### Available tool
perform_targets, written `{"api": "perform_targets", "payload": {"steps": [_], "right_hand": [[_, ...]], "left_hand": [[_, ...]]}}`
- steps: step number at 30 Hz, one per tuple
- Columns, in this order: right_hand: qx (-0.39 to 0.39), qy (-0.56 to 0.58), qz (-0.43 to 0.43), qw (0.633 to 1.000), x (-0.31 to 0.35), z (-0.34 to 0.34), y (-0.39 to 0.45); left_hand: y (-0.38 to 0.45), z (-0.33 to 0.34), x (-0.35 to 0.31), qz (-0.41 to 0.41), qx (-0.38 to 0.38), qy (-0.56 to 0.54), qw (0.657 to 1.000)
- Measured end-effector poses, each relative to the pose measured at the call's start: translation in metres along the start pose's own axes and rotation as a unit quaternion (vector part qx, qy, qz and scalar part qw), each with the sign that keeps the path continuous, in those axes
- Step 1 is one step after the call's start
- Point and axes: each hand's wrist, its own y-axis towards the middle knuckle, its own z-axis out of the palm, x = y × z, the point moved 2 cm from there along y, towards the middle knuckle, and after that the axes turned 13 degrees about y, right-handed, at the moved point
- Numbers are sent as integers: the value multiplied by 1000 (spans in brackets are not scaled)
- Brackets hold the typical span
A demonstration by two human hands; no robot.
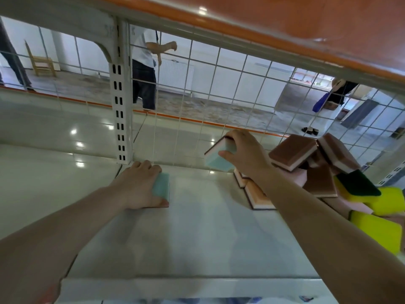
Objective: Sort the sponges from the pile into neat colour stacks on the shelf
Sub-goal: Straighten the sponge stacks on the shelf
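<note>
Now my left hand [140,185] fingers curl over a blue sponge [161,187] on the shelf [197,238], while my right hand [245,154] fingers pinch another blue sponge [219,157] above it, left of the pile [317,172].

- I'm peering through the wire grid [219,84] at white walls [241,84] beyond.
- A wooden chair [41,62] is standing far left.
- A radiator [177,73] is sitting against the wall.
- Ceiling lights are glinting off the glossy floor [65,128].
</note>
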Motion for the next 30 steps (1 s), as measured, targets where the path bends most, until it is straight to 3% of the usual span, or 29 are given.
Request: {"api": "perform_targets", "payload": {"steps": [17, 30], "right_hand": [[85, 25, -13, 996, 73, 62, -8], [99, 55, -30, 993, 158, 101, -20]], "left_hand": [[-62, 1, 71, -78, -4, 8, 997], [-120, -6, 142, -107, 9, 4, 994]]}}
